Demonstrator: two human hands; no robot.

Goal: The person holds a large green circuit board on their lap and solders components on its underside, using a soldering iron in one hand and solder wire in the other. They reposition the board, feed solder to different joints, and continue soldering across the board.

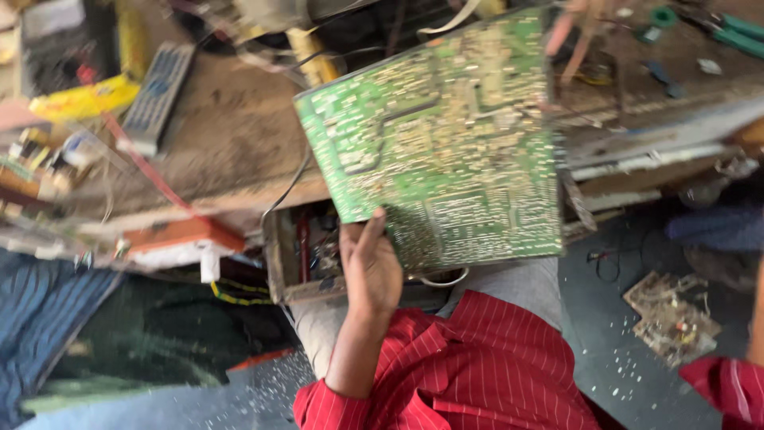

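Now: left hand (370,267) fingers clamp green circuit board (446,139) at its 7 o'clock corner, solder side up, lifted off workbench (231,135). Right hand's grip can't tell, only sleeve (728,382) at 4 o'clock. Board out; nothing further visible.

Circuit board (446,135) above workbench (231,143), remote control (159,87) at its left.

green circuit board (446,135), red pinstriped sleeve (469,366)
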